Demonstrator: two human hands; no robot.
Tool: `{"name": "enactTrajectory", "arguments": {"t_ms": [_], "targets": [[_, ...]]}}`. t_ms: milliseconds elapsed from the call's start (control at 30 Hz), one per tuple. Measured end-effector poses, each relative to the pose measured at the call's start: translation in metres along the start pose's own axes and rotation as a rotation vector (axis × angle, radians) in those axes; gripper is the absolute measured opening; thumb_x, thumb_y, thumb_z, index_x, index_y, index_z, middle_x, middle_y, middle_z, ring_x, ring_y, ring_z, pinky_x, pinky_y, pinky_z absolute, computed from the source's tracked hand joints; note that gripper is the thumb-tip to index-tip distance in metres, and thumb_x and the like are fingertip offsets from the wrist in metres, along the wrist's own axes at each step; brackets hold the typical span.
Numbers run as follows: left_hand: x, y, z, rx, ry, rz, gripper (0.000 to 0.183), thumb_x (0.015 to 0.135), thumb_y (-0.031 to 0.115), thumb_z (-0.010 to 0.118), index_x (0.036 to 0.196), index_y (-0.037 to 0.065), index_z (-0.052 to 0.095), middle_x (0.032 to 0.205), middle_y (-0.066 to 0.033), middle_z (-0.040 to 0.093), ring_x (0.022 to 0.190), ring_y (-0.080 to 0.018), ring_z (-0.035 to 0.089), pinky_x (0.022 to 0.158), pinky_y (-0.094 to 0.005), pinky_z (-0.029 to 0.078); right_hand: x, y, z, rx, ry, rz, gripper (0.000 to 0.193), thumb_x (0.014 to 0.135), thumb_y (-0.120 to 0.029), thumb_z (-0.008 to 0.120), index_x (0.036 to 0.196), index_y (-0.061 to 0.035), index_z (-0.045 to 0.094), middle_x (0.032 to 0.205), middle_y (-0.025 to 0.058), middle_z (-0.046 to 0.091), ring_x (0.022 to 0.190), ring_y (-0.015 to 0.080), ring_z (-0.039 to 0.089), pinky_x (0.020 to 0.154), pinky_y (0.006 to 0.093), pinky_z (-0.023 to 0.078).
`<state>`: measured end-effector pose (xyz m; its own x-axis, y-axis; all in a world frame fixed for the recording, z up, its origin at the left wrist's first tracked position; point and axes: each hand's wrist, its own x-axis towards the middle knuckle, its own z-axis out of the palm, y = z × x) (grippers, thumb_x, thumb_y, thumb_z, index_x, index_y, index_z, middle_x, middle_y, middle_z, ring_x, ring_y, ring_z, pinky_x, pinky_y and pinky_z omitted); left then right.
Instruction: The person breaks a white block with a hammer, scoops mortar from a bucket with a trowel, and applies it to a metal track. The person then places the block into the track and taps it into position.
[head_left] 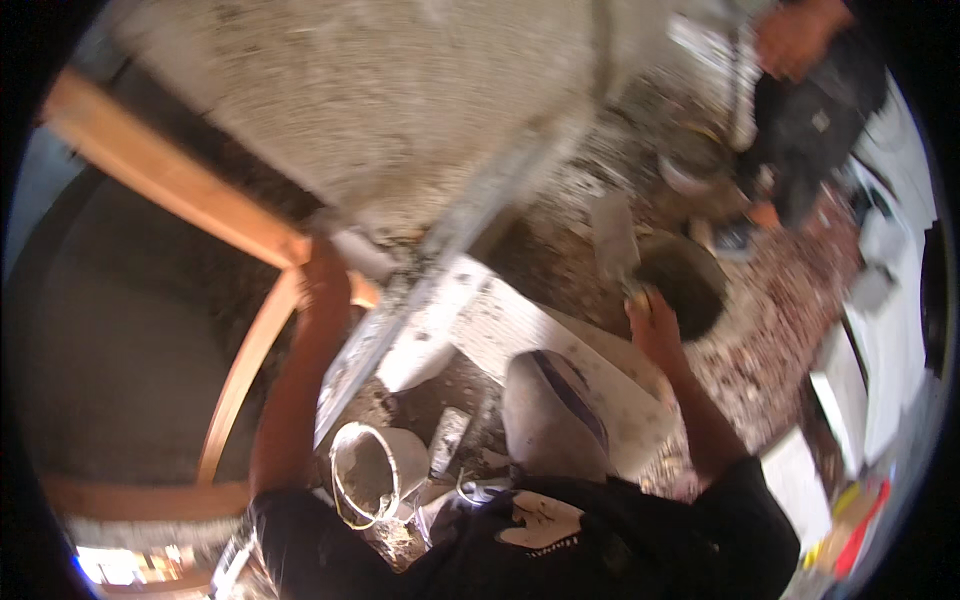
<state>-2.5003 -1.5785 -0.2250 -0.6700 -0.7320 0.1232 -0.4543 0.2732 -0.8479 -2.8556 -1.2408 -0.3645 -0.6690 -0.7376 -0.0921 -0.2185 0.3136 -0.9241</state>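
Note:
My right hand (655,325) is closed round the handle of a trowel (614,232), its pale flat blade pointing away from me. Beside and partly under the trowel stands a round bucket (718,312) with a dark grey inside, perhaps mortar. On the left, my left hand (322,270) touches the orange-brown wooden beam (190,190) where a second wooden piece (240,380) meets it. Its fingers are blurred, so their grip does not show. Just past that hand, a rough grey-beige plastered wall (400,90) meets a long straight metal-grey edge (465,215).
Below my left arm stands a white bucket (405,460); a flat, smeared tool (450,438) lies beside it. A pale board (560,345) lies near my knee. Another person's hand (800,40) and dark clothing appear upper right, near another bucket (692,165). White panels line the right.

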Motion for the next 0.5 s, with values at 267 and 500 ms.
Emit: {"name": "enactTrajectory", "arguments": {"t_ms": [267, 500], "targets": [[0.002, -0.004, -0.026, -0.321, 0.028, -0.171, 0.058, 0.085, 0.031, 0.060, 0.132, 0.002, 0.043, 0.134, -0.0084, 0.046, 0.130, -0.0209, 0.036, 0.105, -0.0660, 0.005, 0.038, 0.040, -0.130, -1.098, -0.050, -0.001, 0.034, 0.078, -0.018, 0.061, 0.110, -0.0050, 0.061, 0.096, 0.0153, 0.066, 0.093, 0.0327, 0.064, 0.080, 0.0403, 0.052], [0.003, -0.004, -0.036, -0.310, 0.133, -0.151, 0.044, 0.086, 0.017, 0.057, 0.125, 0.002, 0.047, 0.129, -0.0082, 0.048, 0.130, -0.0208, 0.035, 0.106, -0.0663, 0.008, 0.104, 0.106, -0.101, -1.361, -0.109, 0.249, 0.021, 0.081, -0.017, 0.056, 0.093, -0.0069, 0.070, 0.093, 0.0138, 0.068, 0.086, 0.0318, 0.067, 0.071, 0.0435, 0.054]]}}
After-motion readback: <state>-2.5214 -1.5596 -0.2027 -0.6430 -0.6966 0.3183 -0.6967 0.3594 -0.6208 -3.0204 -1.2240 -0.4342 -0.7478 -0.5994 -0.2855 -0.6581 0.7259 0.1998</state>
